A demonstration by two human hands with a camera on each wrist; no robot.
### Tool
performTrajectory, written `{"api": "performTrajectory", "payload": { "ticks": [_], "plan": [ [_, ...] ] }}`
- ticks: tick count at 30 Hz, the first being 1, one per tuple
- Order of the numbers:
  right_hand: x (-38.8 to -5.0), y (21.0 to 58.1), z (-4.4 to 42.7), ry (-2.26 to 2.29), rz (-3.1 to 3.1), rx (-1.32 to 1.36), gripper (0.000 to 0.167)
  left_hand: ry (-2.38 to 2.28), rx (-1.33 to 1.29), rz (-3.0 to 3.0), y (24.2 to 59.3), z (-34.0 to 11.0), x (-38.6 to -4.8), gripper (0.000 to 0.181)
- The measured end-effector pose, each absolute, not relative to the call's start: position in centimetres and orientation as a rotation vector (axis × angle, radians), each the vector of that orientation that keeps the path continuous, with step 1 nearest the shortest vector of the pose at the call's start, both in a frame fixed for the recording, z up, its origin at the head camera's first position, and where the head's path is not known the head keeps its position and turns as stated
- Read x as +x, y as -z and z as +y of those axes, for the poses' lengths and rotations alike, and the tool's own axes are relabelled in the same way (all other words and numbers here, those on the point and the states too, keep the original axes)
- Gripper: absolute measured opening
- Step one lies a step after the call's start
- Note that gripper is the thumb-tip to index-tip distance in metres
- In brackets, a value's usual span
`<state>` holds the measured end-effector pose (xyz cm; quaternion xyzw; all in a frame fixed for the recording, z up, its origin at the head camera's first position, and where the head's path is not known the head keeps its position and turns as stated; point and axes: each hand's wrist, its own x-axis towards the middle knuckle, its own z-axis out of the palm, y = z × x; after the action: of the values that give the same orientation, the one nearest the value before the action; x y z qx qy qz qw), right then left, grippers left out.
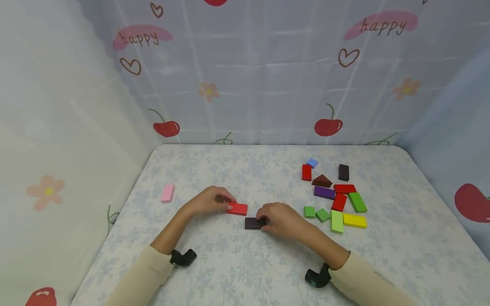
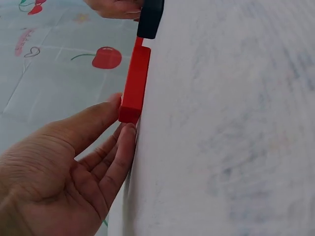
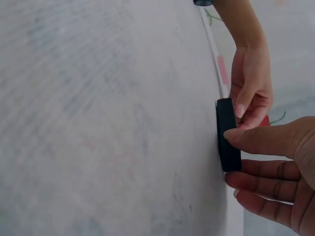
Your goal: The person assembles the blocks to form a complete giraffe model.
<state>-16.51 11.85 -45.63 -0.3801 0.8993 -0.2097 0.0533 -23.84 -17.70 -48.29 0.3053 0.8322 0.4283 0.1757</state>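
Observation:
My left hand (image 1: 208, 200) pinches the left end of a flat red rectangular block (image 1: 239, 208) that lies on the table. In the left wrist view, the thumb and fingertips meet the near end of the red block (image 2: 135, 81). My right hand (image 1: 284, 219) grips the right end of a black rectangular block (image 1: 252, 223), slightly nearer to me and to the right of the red one. The right wrist view has the thumb on one face of the black block (image 3: 228, 147) and fingers by its end. Whether the two blocks touch is unclear.
On the right lie several loose blocks, among them a purple block (image 1: 324, 192), a brown triangle (image 1: 322, 181), a yellow block (image 1: 355, 220) and a second black block (image 1: 343, 172). A pink block (image 1: 167, 193) lies at the left. Printed curtains (image 1: 260, 85) surround the table.

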Motion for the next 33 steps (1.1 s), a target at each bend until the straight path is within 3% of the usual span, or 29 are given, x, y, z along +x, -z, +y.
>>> {"api": "performTrajectory", "payload": {
  "ticks": [11, 33],
  "plan": [
    [-16.1, 45.7, 10.7, 0.665, 2.783, -0.953, 0.021, -1.522, 0.839, 2.203, 51.7, -18.8, -24.6, 0.021],
    [-17.2, 46.1, 7.4, 0.743, 2.718, -0.967, 0.021, -1.560, 0.798, 2.175, 51.3, -18.5, -23.8, 0.025]
  ]
}}
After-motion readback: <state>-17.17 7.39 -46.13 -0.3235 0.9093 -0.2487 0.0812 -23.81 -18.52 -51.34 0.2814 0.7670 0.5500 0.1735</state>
